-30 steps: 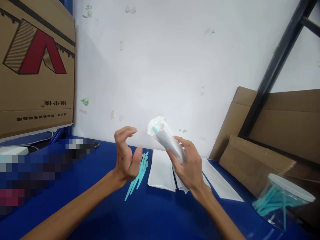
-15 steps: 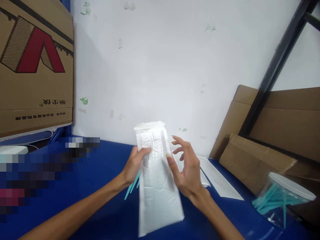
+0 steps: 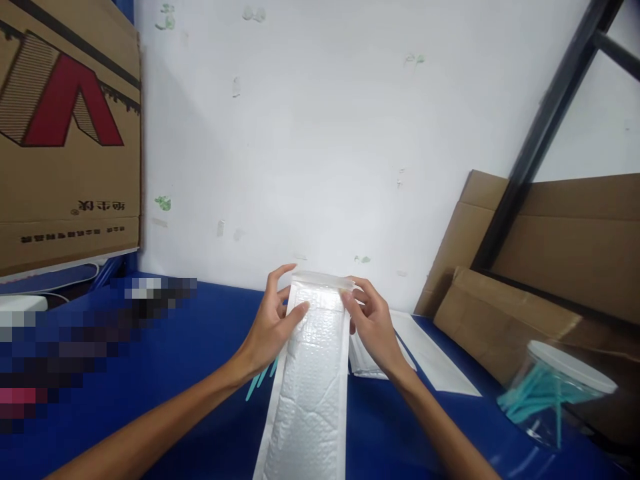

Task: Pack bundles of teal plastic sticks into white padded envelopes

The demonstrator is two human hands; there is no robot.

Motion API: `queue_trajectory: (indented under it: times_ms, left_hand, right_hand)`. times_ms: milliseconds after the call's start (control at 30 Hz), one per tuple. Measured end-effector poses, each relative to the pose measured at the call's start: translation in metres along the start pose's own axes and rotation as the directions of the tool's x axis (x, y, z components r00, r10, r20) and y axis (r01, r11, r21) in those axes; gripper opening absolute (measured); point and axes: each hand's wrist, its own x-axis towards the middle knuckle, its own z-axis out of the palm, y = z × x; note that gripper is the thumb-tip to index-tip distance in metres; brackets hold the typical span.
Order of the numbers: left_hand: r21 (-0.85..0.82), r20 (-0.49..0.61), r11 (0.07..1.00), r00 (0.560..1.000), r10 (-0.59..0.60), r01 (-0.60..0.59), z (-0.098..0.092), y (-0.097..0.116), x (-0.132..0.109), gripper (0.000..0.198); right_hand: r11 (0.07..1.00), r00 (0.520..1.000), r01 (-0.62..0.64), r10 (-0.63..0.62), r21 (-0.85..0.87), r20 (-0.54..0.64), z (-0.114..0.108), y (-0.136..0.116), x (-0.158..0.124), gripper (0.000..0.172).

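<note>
A long white bubble mailer [image 3: 313, 373] hangs in front of me, its flap end up and its lower end running out of view. My left hand [image 3: 274, 320] grips its left edge near the top, thumb on the face and index finger stretched up behind. At the top right corner, my right hand [image 3: 369, 313] pinches the mailer just below the flap, thumb in front and fingers behind. Thin teal sticks [image 3: 260, 380] lie on the table, partly covered by the mailer and my left hand.
Behind my right hand lies a stack of white mailers [image 3: 367, 363], with a flat white sheet [image 3: 435, 357] beside it on the blue table [image 3: 210, 333]. A clear tub of teal sticks [image 3: 555, 393] with a white lid is at right. Cardboard boxes [image 3: 500, 340] stand on both sides.
My right hand has closed onto the mailer's top right corner, where before it was open beside it. The mailer's top has shifted right and down, and its lower end has swung left.
</note>
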Motion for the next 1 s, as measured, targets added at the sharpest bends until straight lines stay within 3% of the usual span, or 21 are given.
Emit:
queue_trajectory:
  times_ms: [133,233,367,533,733,900,967,1000]
  left_hand:
    - [0.063,-0.004,0.997,0.999,0.037,-0.037,-0.004,0.001,0.003,0.031]
    - [0.105,-0.007,0.992,0.997,0.076,-0.075,-0.009,-0.002,0.003,0.011]
    - [0.103,0.008,0.992,0.997,0.076,-0.077,-0.012,-0.003,0.004,0.015]
    - [0.247,-0.05,0.969,0.998,0.021,-0.008,-0.013,-0.006,0.008,0.01]
    - [0.266,0.115,0.961,0.987,-0.111,0.077,-0.011,-0.013,0.01,0.008]
    - [0.16,0.31,0.956,0.907,-0.286,0.247,-0.001,-0.014,-0.004,0.015]
    - [0.099,0.322,0.946,0.89,-0.324,0.308,0.0,-0.022,-0.006,0.026]
    - [0.069,0.254,0.958,0.924,-0.287,0.278,-0.001,-0.027,-0.006,0.028]
  right_hand:
    - [0.996,0.999,-0.002,-0.001,0.085,0.043,-0.003,0.007,0.003,0.017]
    - [0.983,0.997,-0.004,-0.01,0.182,0.076,-0.006,0.013,0.005,0.021]
    - [0.971,0.993,0.009,-0.036,0.239,0.109,-0.01,0.015,0.006,0.027]
    - [0.956,0.976,-0.006,-0.058,0.293,0.209,-0.013,0.013,0.005,0.027]
    - [0.981,0.967,0.112,-0.144,0.155,0.209,-0.007,0.011,0.001,0.018]
    - [0.966,0.913,0.254,-0.256,0.048,0.318,0.002,-0.006,0.001,0.017]
    - [0.969,0.905,0.248,-0.229,-0.007,0.359,0.008,-0.013,0.008,0.021]
    - [0.967,0.912,0.25,-0.216,-0.053,0.349,0.012,-0.017,0.014,0.025]
